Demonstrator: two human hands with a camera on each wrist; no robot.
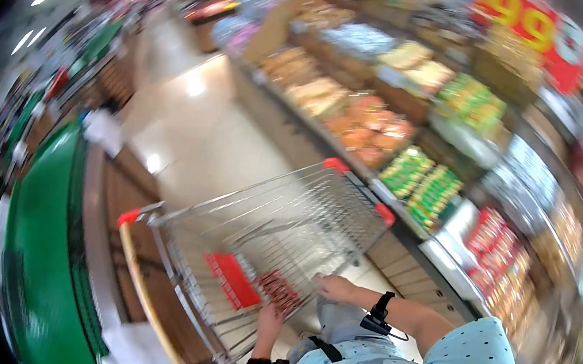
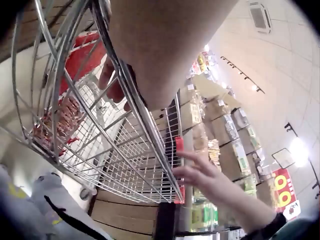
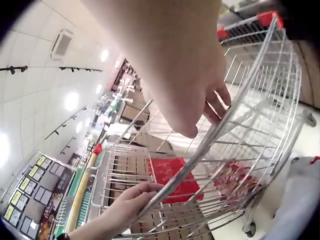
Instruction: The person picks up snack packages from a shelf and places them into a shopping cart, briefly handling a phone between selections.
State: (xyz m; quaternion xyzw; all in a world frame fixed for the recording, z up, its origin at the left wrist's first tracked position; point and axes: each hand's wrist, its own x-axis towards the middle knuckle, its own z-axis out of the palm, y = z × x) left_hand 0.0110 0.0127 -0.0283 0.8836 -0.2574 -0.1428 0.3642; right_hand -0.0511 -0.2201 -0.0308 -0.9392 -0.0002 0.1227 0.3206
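Observation:
A wire shopping cart [image 1: 279,217] with red corner caps stands side-on in front of the person. The left hand [image 1: 270,322] grips its near top rail, fingers hooked over into the basket in the left wrist view. Farther along that rail is the right hand [image 1: 335,288]; its fairly straight fingers [image 2: 192,159] touch the rail in the left wrist view. Inside the basket lies a clear pack of reddish-brown pieces [image 1: 280,291], beside a flat red panel [image 1: 233,281] with pale lettering. The cart's pale yellow handle bar [image 1: 147,296] is at the left, away from both hands.
Stepped shelves of packaged food [image 1: 372,130] run along the right, close to the cart's front end. A green-topped display stand [image 1: 41,237] borders the handle side. Between them a shiny tiled aisle [image 1: 185,120] leads away. A red price sign [image 1: 522,21] hangs above.

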